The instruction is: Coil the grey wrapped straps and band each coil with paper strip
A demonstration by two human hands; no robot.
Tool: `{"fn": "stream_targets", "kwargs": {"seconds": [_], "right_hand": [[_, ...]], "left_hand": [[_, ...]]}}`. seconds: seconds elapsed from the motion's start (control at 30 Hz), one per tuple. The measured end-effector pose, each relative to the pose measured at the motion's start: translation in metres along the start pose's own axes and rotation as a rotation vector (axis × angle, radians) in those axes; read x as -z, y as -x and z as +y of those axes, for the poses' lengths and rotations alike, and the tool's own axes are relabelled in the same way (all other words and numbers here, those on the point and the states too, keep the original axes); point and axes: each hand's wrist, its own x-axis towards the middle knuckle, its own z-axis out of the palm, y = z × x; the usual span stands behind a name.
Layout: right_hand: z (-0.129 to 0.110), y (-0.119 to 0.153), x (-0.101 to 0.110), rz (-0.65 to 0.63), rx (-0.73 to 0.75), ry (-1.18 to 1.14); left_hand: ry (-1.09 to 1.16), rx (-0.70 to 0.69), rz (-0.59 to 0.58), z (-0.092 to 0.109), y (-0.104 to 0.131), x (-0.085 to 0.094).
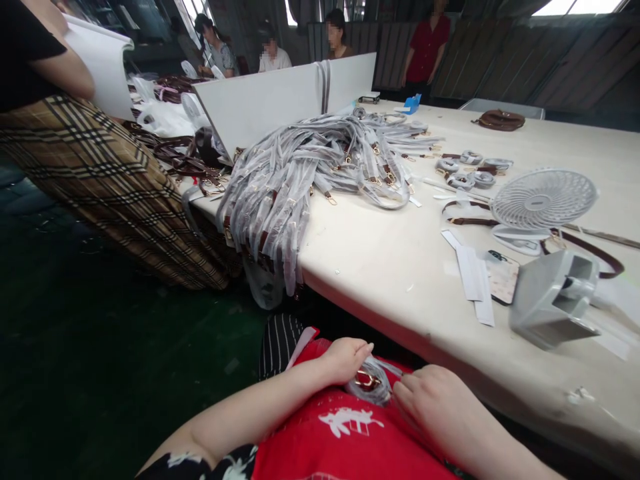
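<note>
Over my lap, against the red apron (320,440), lies a coiled strap (373,383) wrapped in clear plastic, with a gold metal clasp showing in its middle. My left hand (347,360) is closed on the coil's upper left side, thumb along its top. On the coil's right edge, my right hand (430,393) has its fingers curled and pressed together, pinching the strap near its end. The fingertips of my right hand are partly hidden by its back. A large heap of plastic-wrapped straps (295,173) with gold clasps hangs over the table's corner ahead.
On the white table (370,267) are several coiled straps (470,170), a white fan (543,200), a grey tape dispenser (555,297), a phone (503,277) and paper strips (470,273). A white divider (280,107) stands behind the heap. A person in a plaid skirt (110,180) stands at left.
</note>
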Motion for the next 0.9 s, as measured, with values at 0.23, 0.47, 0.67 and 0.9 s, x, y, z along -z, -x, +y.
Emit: {"fn": "stream_targets", "kwargs": {"seconds": [0.23, 0.47, 0.67, 0.9], "right_hand": [[-0.003, 0.0, -0.012, 0.007, 0.015, 0.059], [-0.008, 0.001, -0.009, 0.067, 0.036, 0.098], [-0.01, 0.005, -0.008, 0.103, 0.042, 0.109], [-0.011, 0.004, -0.007, 0.134, 0.041, 0.146]], "left_hand": [[-0.064, -0.035, -0.048, -0.002, -0.002, 0.001], [-0.093, -0.029, -0.057, 0.002, -0.001, 0.004], [-0.103, -0.016, -0.05, 0.003, -0.001, 0.005], [-0.095, -0.009, -0.05, 0.002, 0.0, 0.004]]}}
